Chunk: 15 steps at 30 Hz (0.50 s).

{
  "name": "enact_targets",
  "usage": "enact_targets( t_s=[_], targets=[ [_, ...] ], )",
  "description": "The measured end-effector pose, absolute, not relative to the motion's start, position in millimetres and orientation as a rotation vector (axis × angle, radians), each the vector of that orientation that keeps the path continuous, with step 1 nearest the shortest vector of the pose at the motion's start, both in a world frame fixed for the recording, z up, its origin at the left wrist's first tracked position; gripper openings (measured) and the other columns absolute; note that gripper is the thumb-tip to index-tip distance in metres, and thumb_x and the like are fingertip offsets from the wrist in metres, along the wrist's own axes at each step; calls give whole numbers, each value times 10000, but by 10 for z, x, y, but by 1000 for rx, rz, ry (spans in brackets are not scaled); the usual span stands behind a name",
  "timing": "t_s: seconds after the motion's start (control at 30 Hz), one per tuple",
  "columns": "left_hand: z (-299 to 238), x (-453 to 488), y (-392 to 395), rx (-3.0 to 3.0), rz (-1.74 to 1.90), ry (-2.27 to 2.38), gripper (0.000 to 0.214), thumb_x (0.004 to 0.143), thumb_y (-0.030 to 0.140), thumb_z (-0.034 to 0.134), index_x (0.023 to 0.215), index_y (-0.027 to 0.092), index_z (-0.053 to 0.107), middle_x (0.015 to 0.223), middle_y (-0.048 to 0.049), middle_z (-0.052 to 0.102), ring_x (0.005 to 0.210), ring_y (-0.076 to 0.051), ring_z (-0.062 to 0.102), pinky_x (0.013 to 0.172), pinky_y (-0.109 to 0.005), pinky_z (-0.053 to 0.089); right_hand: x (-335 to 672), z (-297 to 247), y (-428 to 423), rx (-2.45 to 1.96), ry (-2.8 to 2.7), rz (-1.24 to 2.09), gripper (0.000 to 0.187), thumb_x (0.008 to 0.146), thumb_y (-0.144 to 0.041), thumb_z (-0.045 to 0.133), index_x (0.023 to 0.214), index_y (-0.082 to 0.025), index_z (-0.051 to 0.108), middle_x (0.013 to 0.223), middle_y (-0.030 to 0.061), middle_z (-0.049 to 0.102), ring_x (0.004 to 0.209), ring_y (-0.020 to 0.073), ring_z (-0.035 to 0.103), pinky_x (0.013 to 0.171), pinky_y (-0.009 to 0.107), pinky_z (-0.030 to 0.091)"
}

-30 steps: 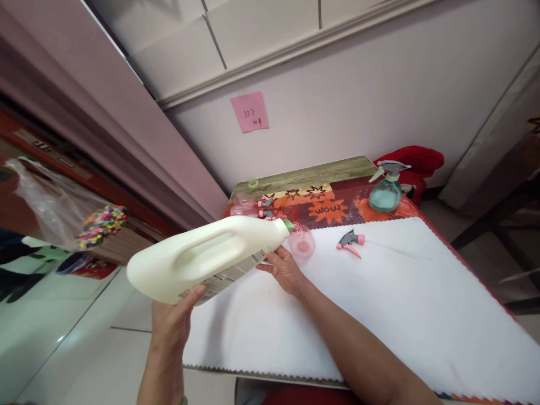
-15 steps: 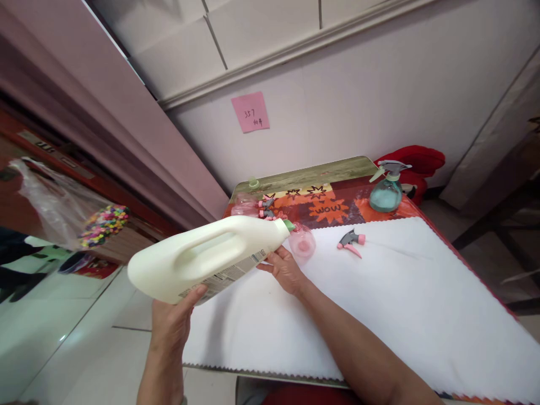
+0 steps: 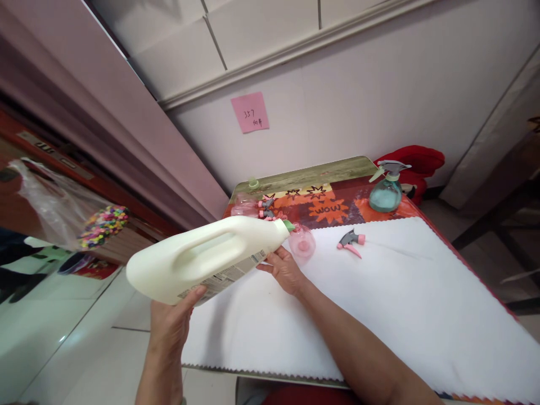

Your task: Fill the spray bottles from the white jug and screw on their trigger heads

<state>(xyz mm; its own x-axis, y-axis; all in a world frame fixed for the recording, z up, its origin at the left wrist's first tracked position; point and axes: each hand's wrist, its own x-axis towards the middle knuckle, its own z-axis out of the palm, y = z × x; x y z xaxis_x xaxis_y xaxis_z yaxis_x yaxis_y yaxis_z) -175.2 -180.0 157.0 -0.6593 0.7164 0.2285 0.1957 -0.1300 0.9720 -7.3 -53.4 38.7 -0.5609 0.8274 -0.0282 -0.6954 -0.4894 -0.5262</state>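
Left hand [image 3: 174, 316] and right hand [image 3: 286, 271] grasp a tilted cream jug [image 3: 162, 267], its green spout [image 3: 289, 225] at the mouth of a clear pink bottle [image 3: 302, 246] on a bench [image 3: 314, 174]

Soft, fairly even light leaves the white cloth [image 3: 405, 292] at lower right nearly washed out. A faint shadow falls below the bottle [image 3: 169, 264]. 1 small glare spot shines on the floor [image 3: 46, 360], lower left. The right edge is dim; wide-angle distortion stretches the margins.
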Motion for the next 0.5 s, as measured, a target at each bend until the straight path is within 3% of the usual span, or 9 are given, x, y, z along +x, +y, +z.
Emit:
enact_targets(
  t_s=[0.23, 0.5],
  targets=[
    [1563, -1766, -1815, 1025, 1831, 1767, 665, 594, 232, 907, 1222, 210, 690, 1268, -83, 699, 1222, -316, 618, 1118, -509, 439, -67, 391, -535, -342, -570, 2117, 457, 667, -405, 896, 1043, -243, 693, 1075, 22, 764, 986, 209, 709, 881, 401, 582],
    [1588, -1756, -1808, 1041, 1823, 1733, 657, 609, 208, 900, 1229, 216, 684, 1263, -69, 708, 1204, -274, 635, 1046, -386, 514, -82, 378, -530, -340, -562, 2112, 446, 667, -394, 896, 1034, -242, 694, 1069, 22, 763, 975, 209, 711, 868, 398, 587]
  ],
)
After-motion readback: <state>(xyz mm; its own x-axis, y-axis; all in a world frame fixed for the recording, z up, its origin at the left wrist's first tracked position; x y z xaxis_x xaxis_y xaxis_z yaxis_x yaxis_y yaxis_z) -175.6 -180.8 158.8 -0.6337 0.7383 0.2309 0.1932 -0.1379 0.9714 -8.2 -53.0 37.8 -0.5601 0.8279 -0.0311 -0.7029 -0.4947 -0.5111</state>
